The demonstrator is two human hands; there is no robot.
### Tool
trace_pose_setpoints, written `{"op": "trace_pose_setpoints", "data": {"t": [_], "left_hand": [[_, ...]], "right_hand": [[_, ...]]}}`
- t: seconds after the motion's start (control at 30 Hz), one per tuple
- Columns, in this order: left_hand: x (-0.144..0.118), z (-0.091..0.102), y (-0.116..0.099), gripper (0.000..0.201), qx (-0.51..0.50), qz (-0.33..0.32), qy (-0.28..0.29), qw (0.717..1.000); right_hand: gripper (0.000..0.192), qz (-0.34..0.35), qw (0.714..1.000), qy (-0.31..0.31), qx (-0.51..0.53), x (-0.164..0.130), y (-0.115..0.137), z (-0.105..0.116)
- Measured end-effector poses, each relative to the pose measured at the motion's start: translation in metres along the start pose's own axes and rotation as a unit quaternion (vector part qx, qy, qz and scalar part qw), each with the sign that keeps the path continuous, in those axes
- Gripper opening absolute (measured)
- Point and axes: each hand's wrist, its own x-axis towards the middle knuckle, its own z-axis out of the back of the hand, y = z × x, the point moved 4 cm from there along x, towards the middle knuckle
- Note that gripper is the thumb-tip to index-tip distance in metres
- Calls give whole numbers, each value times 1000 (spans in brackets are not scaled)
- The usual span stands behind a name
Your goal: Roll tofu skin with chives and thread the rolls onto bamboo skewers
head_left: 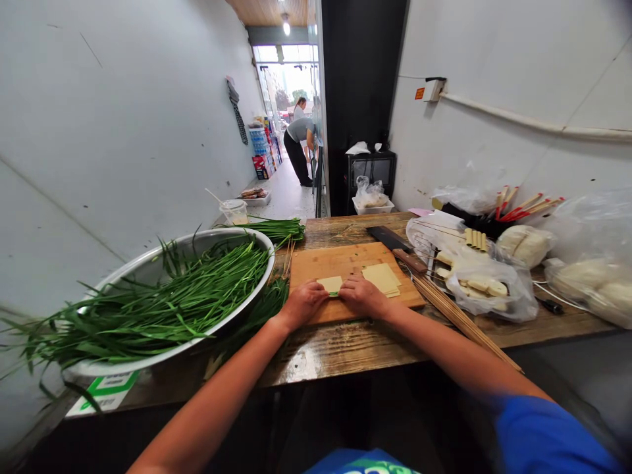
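We saw left hand [307,301] and right hand [363,295], fingers curled nearly closed, pinching pale sheet [330,283] at its two sides, above near edge of cutting board [340,257]. Rolling looked only begun to us: greens [334,294] showed between hands, far part lay flat. Sheet stack [381,279] by board's right edge remained unrolled. Basin [269,247] stood at counter's [316,362] left end; knife [390,238] lay near board's far right corner. Beyond, we noticed person [300,135] bending near glass door [316,85], between white walls [494,52].
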Motion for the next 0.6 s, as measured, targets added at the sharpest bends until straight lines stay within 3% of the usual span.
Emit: {"op": "trace_pose_setpoints", "data": {"t": [0.23, 0.43, 0.5, 0.6], "left_hand": [[-3, 5, 12, 12, -80, 155, -3, 985], [8, 4, 18, 14, -125, 188, 58, 972], [10, 4, 19, 15, -127, 189, 70, 971], [10, 4, 19, 15, -127, 196, 76, 969]], "right_hand": [[19, -81, 987, 50, 126, 9, -3, 5], [14, -151, 962, 113, 199, 16, -19, 6], [14, -147, 963, 128, 184, 18, -18, 8], [15, -111, 988, 67, 85, 17, -7, 16]]}}
